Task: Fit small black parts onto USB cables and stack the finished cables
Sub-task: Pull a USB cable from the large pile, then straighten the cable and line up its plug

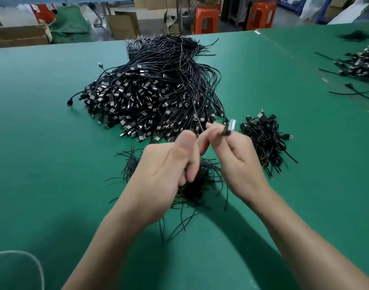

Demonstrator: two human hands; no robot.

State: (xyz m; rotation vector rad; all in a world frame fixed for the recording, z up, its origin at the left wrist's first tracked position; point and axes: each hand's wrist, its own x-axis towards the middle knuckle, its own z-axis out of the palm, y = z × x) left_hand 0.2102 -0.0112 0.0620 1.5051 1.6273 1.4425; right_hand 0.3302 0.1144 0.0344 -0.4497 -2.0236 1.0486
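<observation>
Green tabletop (53,143): carries all the work; the landmark on it is the large heap of black USB cables (154,97) with silver plugs.
Right hand (238,162): just in front of the heap's near-right edge. Its grip is clamped on one black USB cable with a silver plug (229,126), with the plug end pointing up and away.
Left hand (169,170): in front of the heap, close against the other hand, fingers curled, thumb raised, blurred. I cannot tell whether its grip holds a small black part.
Small stack of black cables (265,141): right of the heap and apart from it; probably the finished ones.
Loose pile of thin black pieces (200,185): in front of the heap, under both hands.
Step in hand: probably fitting a part onto the held cable.
Doing it well: keep the plug end steady, bring the part square to the cable, and press until it seats without kinking the thin wire. Then lay the cable on the small stack, plugs facing the same way.
</observation>
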